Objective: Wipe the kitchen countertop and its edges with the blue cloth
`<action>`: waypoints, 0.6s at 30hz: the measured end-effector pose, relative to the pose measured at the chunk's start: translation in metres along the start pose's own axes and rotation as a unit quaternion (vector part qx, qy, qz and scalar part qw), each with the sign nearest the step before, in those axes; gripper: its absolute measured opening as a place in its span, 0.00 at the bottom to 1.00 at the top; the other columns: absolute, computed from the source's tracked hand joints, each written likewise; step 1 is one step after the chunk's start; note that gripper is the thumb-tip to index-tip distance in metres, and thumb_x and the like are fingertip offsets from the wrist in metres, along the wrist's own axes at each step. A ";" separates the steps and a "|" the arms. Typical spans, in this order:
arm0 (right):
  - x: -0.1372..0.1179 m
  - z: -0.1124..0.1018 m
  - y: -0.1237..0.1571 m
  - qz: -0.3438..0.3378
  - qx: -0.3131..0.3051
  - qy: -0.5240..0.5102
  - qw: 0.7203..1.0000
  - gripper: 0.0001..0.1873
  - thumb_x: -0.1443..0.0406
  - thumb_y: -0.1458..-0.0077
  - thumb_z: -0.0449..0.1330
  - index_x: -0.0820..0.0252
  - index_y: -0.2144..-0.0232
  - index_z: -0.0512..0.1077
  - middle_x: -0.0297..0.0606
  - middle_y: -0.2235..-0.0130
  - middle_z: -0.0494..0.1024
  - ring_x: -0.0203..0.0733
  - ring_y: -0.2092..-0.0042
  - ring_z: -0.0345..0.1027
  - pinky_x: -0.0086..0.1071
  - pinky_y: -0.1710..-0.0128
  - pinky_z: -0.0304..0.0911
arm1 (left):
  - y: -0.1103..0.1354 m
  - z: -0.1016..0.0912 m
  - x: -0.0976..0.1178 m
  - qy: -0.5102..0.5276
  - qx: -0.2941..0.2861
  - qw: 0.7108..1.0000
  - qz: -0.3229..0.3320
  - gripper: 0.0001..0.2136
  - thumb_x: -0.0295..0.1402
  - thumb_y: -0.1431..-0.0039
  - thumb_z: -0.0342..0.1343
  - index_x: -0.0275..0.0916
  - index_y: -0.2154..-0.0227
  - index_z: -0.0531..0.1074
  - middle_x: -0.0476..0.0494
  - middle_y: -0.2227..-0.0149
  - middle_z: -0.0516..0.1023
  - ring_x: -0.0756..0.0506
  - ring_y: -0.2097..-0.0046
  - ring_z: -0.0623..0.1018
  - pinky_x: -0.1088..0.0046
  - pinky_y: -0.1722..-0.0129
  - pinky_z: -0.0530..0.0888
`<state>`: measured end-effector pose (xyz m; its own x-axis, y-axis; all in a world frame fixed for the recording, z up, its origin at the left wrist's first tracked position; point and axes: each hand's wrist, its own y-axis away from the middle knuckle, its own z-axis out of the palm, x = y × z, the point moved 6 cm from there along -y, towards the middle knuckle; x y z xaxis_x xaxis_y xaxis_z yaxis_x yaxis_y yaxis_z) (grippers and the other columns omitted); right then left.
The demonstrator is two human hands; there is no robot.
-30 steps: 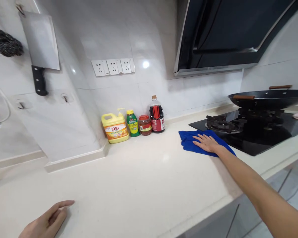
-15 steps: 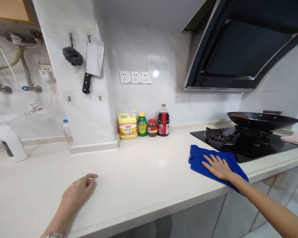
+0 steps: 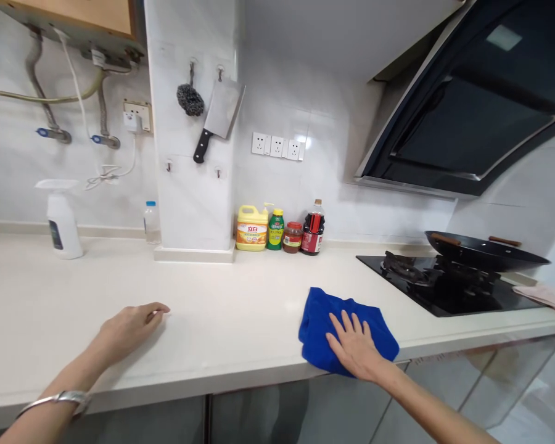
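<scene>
A blue cloth lies spread on the white countertop, close to its front edge. My right hand rests flat on this cloth, palm down and fingers spread; it presses the cloth without gripping it. Further left, my left hand is at the countertop with its fingers curled and the thumb against them. Nothing shows in its grasp, and it is well apart from the cloth. A silver bracelet circles the left wrist.
At the wall stand a yellow detergent jug, a green bottle, a red-lidded jar and a dark sauce bottle. A wok sits on the gas stove. Left are a spray bottle and a hanging cleaver.
My right hand has slid the blue cloth left along the counter, away from the stove. The view has turned a little left. My left hand stays curled at the counter.
</scene>
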<state>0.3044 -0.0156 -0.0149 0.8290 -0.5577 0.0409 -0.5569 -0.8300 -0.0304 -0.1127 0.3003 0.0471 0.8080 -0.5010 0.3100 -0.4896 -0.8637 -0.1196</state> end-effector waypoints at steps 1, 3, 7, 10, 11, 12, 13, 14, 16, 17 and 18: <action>-0.017 -0.003 0.002 -0.011 0.000 -0.002 1.000 0.40 0.45 0.32 0.39 0.61 0.28 0.43 0.57 0.28 0.44 0.74 0.29 0.35 0.66 0.32 0.38 | 0.003 -0.005 -0.018 -0.023 -0.002 0.999 -0.028 0.24 0.43 0.35 0.36 0.44 0.46 0.72 0.43 0.53 0.79 0.38 0.50 0.75 0.66 0.55 0.64; -0.047 -0.010 0.006 -0.038 -0.002 -0.012 0.999 0.40 0.46 0.32 0.39 0.63 0.28 0.43 0.59 0.28 0.44 0.76 0.29 0.34 0.67 0.32 0.37 | 0.009 -0.012 -0.055 -0.061 -0.009 0.995 -0.078 0.24 0.42 0.33 0.35 0.45 0.43 0.70 0.44 0.49 0.77 0.39 0.48 0.74 0.67 0.54 0.64; -0.102 -0.023 0.010 -0.100 -0.017 -0.060 0.993 0.39 0.48 0.31 0.39 0.66 0.28 0.43 0.60 0.28 0.40 0.78 0.29 0.30 0.70 0.33 0.33 | 0.023 -0.017 -0.105 -0.074 -0.010 0.984 -0.160 0.26 0.45 0.32 0.33 0.47 0.39 0.66 0.44 0.44 0.74 0.39 0.46 0.72 0.68 0.52 0.63; -0.145 -0.029 0.010 -0.132 -0.044 -0.083 0.987 0.40 0.48 0.31 0.39 0.66 0.28 0.41 0.60 0.28 0.37 0.79 0.29 0.27 0.72 0.33 0.30 | 0.033 -0.014 -0.114 -0.052 -0.005 0.978 -0.204 0.29 0.47 0.34 0.29 0.48 0.38 0.65 0.42 0.44 0.73 0.37 0.45 0.71 0.65 0.50 0.64; -0.160 -0.031 0.010 -0.141 -0.050 -0.087 0.985 0.40 0.48 0.31 0.40 0.66 0.28 0.41 0.61 0.28 0.36 0.80 0.30 0.26 0.73 0.33 0.29 | 0.035 -0.014 -0.114 -0.047 -0.002 0.976 -0.213 0.29 0.47 0.34 0.28 0.48 0.38 0.65 0.41 0.44 0.73 0.36 0.45 0.71 0.64 0.50 0.64; -0.175 -0.032 0.010 -0.152 -0.052 -0.091 0.983 0.40 0.48 0.32 0.40 0.66 0.28 0.41 0.61 0.28 0.36 0.80 0.30 0.25 0.73 0.33 0.28 | 0.036 -0.013 -0.114 -0.043 0.002 0.975 -0.217 0.29 0.47 0.34 0.29 0.48 0.38 0.65 0.41 0.44 0.73 0.35 0.45 0.71 0.62 0.49 0.64; -0.191 -0.033 0.011 -0.162 -0.049 -0.100 0.981 0.40 0.47 0.32 0.41 0.66 0.28 0.42 0.61 0.28 0.36 0.79 0.30 0.25 0.74 0.34 0.28 | 0.035 -0.012 -0.115 -0.041 0.004 0.976 -0.216 0.29 0.48 0.34 0.29 0.48 0.38 0.65 0.40 0.44 0.73 0.35 0.45 0.71 0.62 0.49 0.65; -0.205 -0.035 0.012 -0.171 -0.044 -0.113 0.978 0.40 0.47 0.32 0.41 0.66 0.28 0.43 0.61 0.28 0.36 0.79 0.29 0.24 0.74 0.34 0.27 | 0.035 -0.011 -0.117 -0.038 0.008 0.976 -0.213 0.29 0.49 0.34 0.30 0.49 0.39 0.66 0.40 0.44 0.73 0.34 0.46 0.72 0.61 0.48 0.66; -0.228 -0.038 0.015 -0.191 -0.031 -0.143 0.971 0.39 0.48 0.32 0.42 0.65 0.28 0.44 0.60 0.28 0.36 0.77 0.29 0.23 0.74 0.34 0.25 | 0.032 -0.009 -0.127 -0.029 0.017 0.977 -0.211 0.28 0.51 0.34 0.32 0.51 0.41 0.68 0.41 0.43 0.73 0.35 0.46 0.73 0.61 0.47 0.68; -0.236 -0.039 0.017 -0.202 -0.025 -0.158 0.966 0.38 0.49 0.31 0.42 0.65 0.28 0.44 0.60 0.28 0.36 0.76 0.29 0.22 0.74 0.34 0.24 | 0.030 -0.009 -0.133 -0.026 0.027 0.977 -0.209 0.28 0.53 0.34 0.32 0.53 0.42 0.69 0.43 0.43 0.74 0.35 0.47 0.74 0.60 0.48 0.69; -0.241 -0.041 0.019 -0.213 -0.022 -0.173 0.961 0.38 0.49 0.31 0.41 0.65 0.28 0.45 0.61 0.28 0.36 0.75 0.29 0.21 0.73 0.33 0.23 | 0.028 -0.011 -0.138 -0.024 0.048 0.977 -0.206 0.27 0.53 0.34 0.32 0.54 0.44 0.72 0.45 0.44 0.75 0.36 0.49 0.75 0.61 0.49 0.70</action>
<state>0.0923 0.1032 0.0152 0.9454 -0.1399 -0.2942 -0.1590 -0.9864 -0.0420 -0.2414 0.3460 0.0114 0.9457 -0.1096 0.3060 -0.0885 -0.9927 -0.0821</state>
